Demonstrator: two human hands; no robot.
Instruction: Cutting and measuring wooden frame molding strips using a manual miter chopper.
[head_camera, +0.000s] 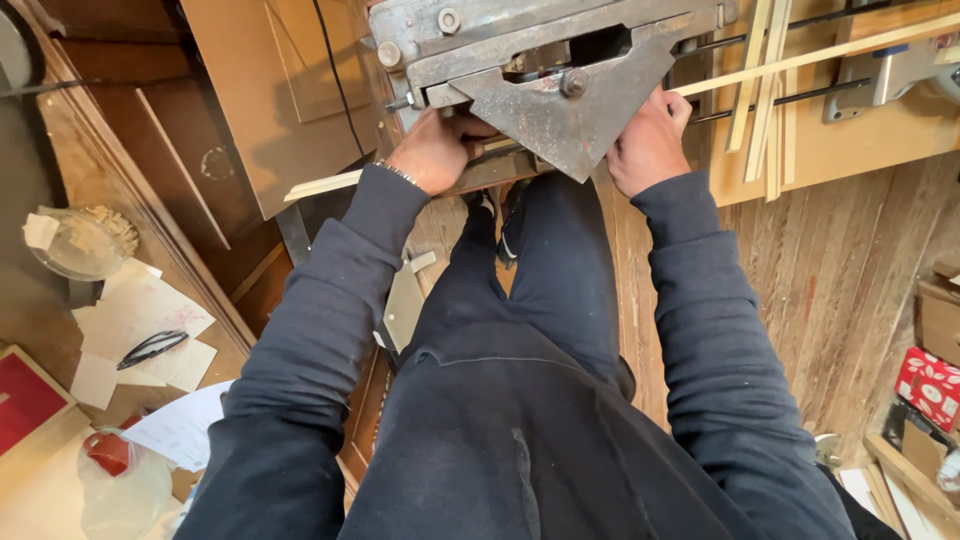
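Left hand (432, 150): grips the wood strip (325, 184) beneath the steel cutter (540, 75).
Strip: long axis runs left-right.
Right hand (650, 145): clenched at cutter's right edge.
Bowl (80, 243): holds shavings.

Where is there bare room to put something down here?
The plank floor is bare between the right sleeve and the boxes. The wooden ledge has a bare patch under the loose strips. The side table with papers, a bowl and a bag is crowded, as is the metal machine where both hands work.
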